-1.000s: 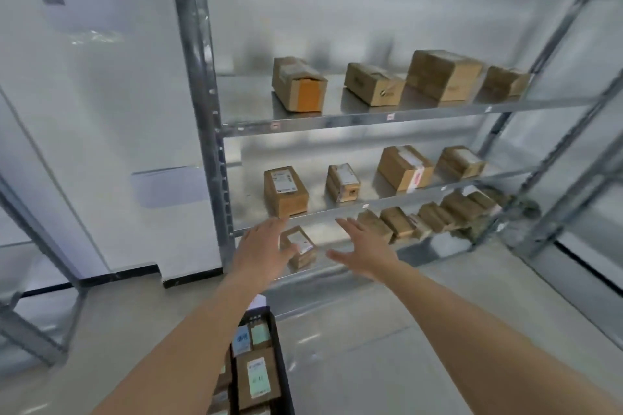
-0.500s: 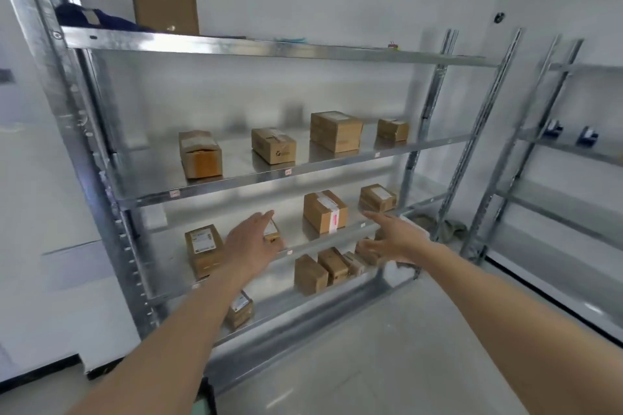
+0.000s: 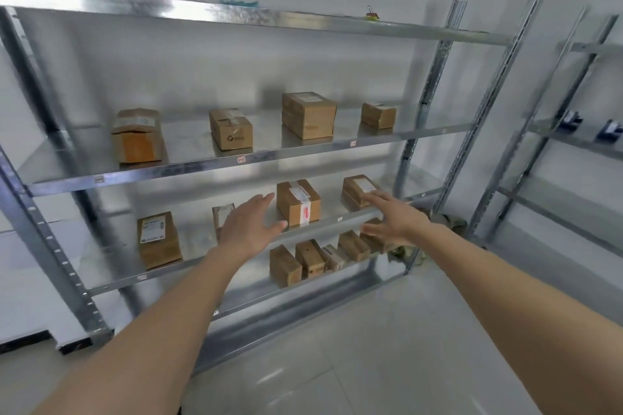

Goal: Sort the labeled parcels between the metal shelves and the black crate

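Cardboard parcel with the red-marked tape (image 3: 298,202) sits on the middle metal shelf (image 3: 188,268), between both reaching hands. The left hand (image 3: 251,226) and right hand (image 3: 392,217) are spread, holding nothing. Best to close on its two sides evenly, lift clear of the shelf lip, label kept readable.

Brown cardboard parcels (image 3: 298,202), most with white labels, stood upright in spaced rows on the metal shelves (image 3: 236,158): four high, four midway, several packed close on the lowest right.
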